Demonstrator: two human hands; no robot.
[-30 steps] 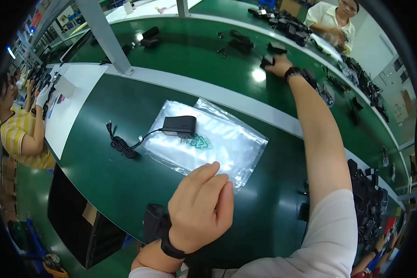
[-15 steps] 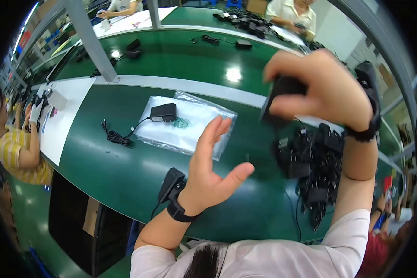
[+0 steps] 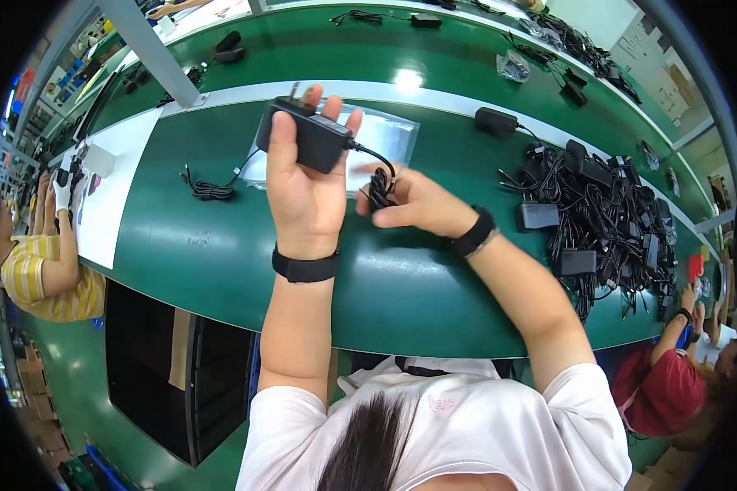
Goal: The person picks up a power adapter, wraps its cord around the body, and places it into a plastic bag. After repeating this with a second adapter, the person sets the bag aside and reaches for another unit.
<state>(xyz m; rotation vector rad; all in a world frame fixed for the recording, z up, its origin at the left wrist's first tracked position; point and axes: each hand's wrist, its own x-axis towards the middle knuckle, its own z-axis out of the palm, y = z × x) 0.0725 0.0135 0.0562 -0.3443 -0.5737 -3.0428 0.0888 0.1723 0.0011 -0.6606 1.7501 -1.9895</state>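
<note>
A black power adapter (image 3: 318, 143) is gripped in my left hand (image 3: 307, 200), palm up, with the thumb on its near side and the fingers behind it. Its metal prongs stick up at the far end. From its right end a cord runs down to a bundled coil (image 3: 380, 190), which my right hand (image 3: 426, 204) holds between thumb and fingers. Beneath and beyond my left hand lies a clear plastic bag (image 3: 389, 135) on the green table. Left of the bag rests another coiled black cord (image 3: 213, 191); what it leads to is hidden behind my left hand.
A heap of black adapters and cords (image 3: 606, 213) covers the table's right side, with one adapter (image 3: 495, 121) at its far left. Beyond a pale ledge runs another green surface (image 3: 327, 53). A metal post (image 3: 151, 53) stands at the left. Co-workers sit on both sides.
My right hand has come left from above the heap with an adapter, which is now in my left hand. My left hand has risen over the bag and closed. The head view has shifted.
</note>
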